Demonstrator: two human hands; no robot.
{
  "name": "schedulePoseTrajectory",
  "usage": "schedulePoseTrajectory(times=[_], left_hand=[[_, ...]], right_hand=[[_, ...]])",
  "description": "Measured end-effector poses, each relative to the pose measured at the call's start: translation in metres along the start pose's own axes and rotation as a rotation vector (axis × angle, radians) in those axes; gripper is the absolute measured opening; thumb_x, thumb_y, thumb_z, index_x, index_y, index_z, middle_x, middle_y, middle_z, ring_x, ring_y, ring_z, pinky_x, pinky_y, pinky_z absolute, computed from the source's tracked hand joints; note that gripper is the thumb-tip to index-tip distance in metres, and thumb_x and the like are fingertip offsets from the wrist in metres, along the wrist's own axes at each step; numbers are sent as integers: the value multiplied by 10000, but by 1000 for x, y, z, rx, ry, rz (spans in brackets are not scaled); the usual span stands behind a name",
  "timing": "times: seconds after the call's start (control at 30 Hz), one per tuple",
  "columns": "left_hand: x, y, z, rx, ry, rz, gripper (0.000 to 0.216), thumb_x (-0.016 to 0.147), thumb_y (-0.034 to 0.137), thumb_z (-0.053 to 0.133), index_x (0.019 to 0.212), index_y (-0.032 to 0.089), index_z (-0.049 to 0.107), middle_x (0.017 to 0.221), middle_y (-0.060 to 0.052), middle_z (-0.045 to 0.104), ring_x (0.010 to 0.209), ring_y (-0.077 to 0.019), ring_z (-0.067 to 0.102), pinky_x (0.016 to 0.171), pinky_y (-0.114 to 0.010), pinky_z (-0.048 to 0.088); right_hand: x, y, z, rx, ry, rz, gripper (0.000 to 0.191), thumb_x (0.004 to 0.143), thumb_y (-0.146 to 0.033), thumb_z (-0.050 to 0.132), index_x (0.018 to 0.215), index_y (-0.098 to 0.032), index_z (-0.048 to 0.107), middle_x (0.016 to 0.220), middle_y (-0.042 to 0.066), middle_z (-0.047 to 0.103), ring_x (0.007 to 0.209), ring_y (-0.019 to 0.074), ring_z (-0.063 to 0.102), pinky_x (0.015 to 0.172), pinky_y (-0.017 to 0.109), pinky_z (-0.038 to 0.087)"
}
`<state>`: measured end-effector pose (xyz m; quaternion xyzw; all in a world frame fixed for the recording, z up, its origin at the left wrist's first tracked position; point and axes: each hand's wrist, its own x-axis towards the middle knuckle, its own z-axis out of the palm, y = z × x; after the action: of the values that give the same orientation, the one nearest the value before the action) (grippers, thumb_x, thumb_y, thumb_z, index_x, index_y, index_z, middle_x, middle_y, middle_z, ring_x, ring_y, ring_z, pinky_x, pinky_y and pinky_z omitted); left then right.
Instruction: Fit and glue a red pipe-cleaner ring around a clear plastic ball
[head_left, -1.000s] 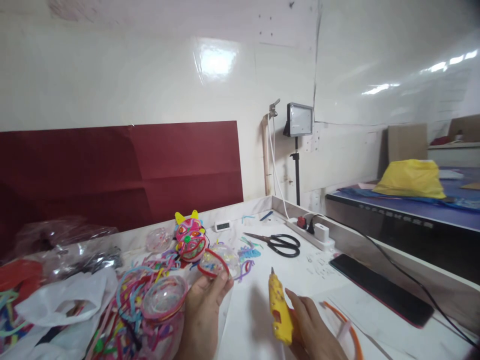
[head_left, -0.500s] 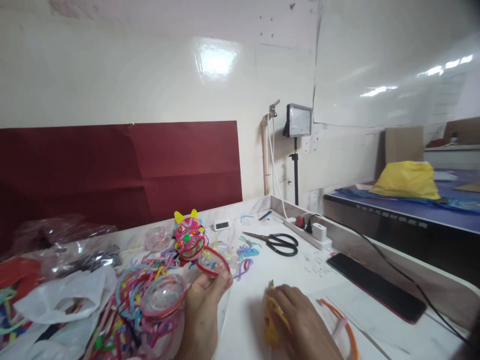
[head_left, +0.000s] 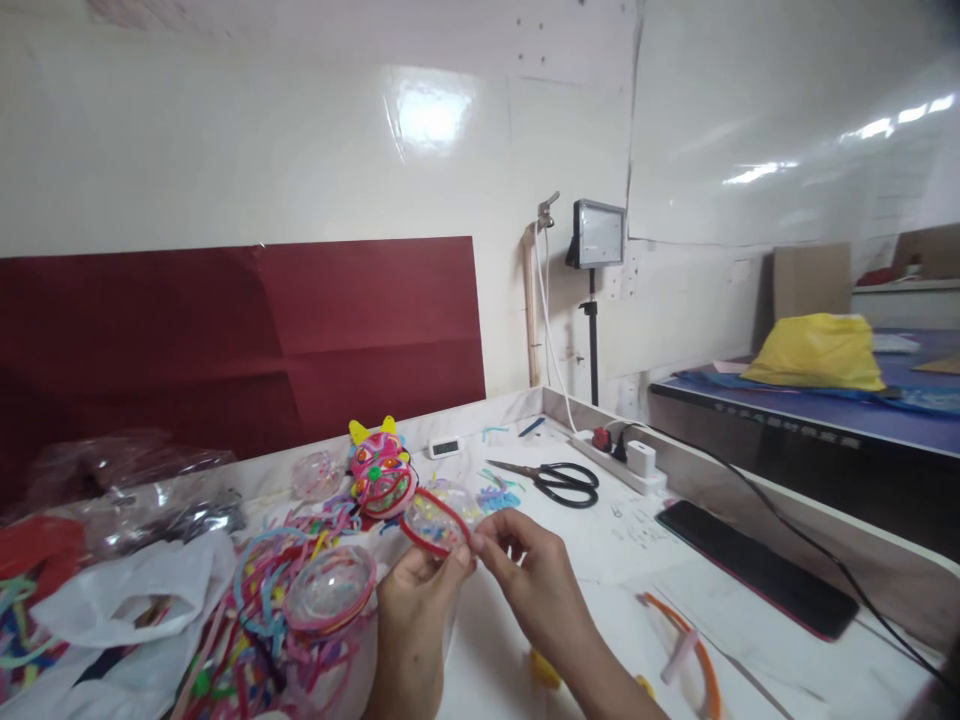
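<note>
My left hand (head_left: 420, 600) pinches the lower edge of a red pipe cleaner loop (head_left: 426, 545) between thumb and fingers. My right hand (head_left: 525, 570) meets it at the loop's right end, thumb and forefinger pressed together there. Clear plastic (head_left: 450, 500) shows through and behind the loop; whether it is joined to it I cannot tell. Just behind stands a pink animal-face figure (head_left: 381, 470) with yellow ears. A yellow-handled tool (head_left: 545, 670) lies under my right forearm, mostly hidden. Left of my left hand sits a clear plastic bowl (head_left: 334, 585) with a pinkish rim.
Black-handled scissors (head_left: 566, 484), a small digital display (head_left: 443, 448) and a phone (head_left: 757, 570) lie on the white table. A power strip (head_left: 619, 465) runs along the right edge. Colourful pipe cleaners (head_left: 262, 600) and a white bag (head_left: 135, 590) fill the left. An orange strip (head_left: 705, 670) lies front right.
My right hand has let go of the yellow-handled tool, which stays on the table, and has moved up and left to the red loop. My left hand keeps holding the loop.
</note>
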<state>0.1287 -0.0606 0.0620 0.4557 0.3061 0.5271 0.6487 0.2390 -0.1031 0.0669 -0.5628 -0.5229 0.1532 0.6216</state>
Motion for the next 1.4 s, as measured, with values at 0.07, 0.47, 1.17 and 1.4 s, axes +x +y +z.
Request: schedulePoseTrajectory(times=[0.07,0.47,1.17,1.4], left_hand=[[0,0,1,4,9,-1,326,582,265,839,856,105,765,805,-119,781,818,-281,722,806,-384,550],[-1,5,2,-14,70,78,312,546,239,859,824,130,767,771,-75,784,818,-262,729,801,-346,565],[-2,-2,-6,36,137,187,312,550,274,855,823,156,759,835,-73,783,890,-279,707,843,-368,542],[-5,-2,-1,-9,193,170,352,451,266,896,751,148,753,755,-61,779,834,-276,718,775,-341,565]], right_hand=[[0,2,0,30,4,17,166,836,-302,576,727,-187,627,667,6,647,630,161,556,607,271,395],[3,5,14,340,118,214,292,667,-368,738,749,-207,509,552,-69,516,521,131,503,520,249,378],[-5,-8,46,1160,217,554,684,543,-265,877,1060,-209,433,639,-36,698,587,136,651,603,252,487],[-5,-10,49,1371,156,562,646,443,-193,913,915,-221,472,683,9,738,665,208,714,561,273,517]])
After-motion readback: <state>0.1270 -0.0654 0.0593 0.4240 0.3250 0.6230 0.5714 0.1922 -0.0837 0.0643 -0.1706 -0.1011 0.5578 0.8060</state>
